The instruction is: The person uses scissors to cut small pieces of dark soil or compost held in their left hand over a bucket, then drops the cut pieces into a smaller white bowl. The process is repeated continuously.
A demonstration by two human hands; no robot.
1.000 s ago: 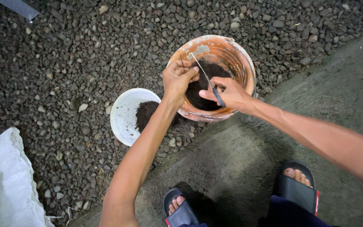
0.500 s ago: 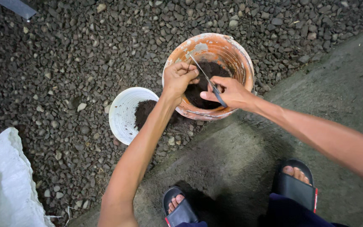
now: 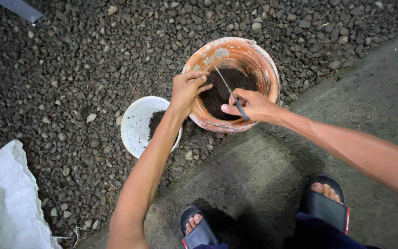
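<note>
Gravel (image 3: pixel 70 69) | L grip (image 3: pixel 187 90) curled on pot rim (image 3: pixel 199 117) | R grip (image 3: pixel 249 105) pinching tool (image 3: pixel 230 92)

Dim scene, lit by one hard light near the head camera: the forearms and the orange pot (image 3: pixel 236 55) glow warmly, and the white bowl (image 3: pixel 137 124) comes close to glare. Gravel (image 3: pixel 70 69) darkens toward the top-left corner. A deep shadow pools on the concrete (image 3: pixel 254 184) between the sandals. Focus holds sharp, edges bow slightly outward.
</note>
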